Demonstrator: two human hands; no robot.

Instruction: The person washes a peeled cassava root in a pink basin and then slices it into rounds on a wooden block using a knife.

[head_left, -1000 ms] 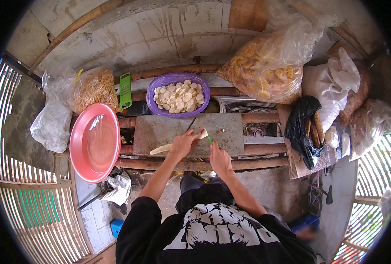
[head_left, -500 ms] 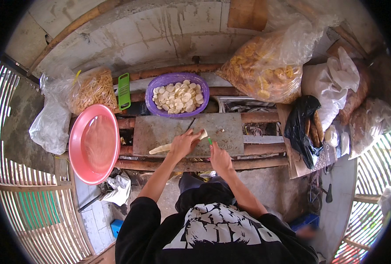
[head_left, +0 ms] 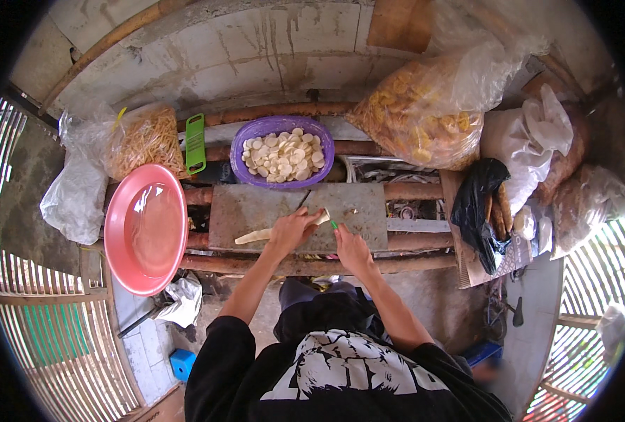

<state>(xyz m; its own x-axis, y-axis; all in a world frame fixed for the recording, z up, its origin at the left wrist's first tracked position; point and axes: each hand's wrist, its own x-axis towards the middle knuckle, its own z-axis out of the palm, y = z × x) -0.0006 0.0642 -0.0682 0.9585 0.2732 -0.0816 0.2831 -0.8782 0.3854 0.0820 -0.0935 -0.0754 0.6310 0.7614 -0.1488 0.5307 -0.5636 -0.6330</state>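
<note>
A long, pale peeled root [head_left: 253, 236] lies slantwise on a grey board [head_left: 249, 204]. My left hand [head_left: 291, 231] is closed over it from above, and the root's cut end pokes out past my fingers on the right. Close to that end, my right hand [head_left: 353, 251] grips a small knife [head_left: 334, 225] by its green handle; the blade is too small to make out well. Beyond the board stands a purple oval basin [head_left: 239, 169] heaped with round white slices [head_left: 284, 155].
At left stand a pink basin [head_left: 115, 253] of cloudy water, a bag of pale sticks [head_left: 147, 137] and a green slicer [head_left: 196, 144]. A big bag of yellow chips [head_left: 425, 112] leans at back right. Unpeeled roots [head_left: 499, 211] show in a black bag [head_left: 478, 204].
The whole view has shifted slightly. Both hands keep nearly the same place on the root and the knife.
</note>
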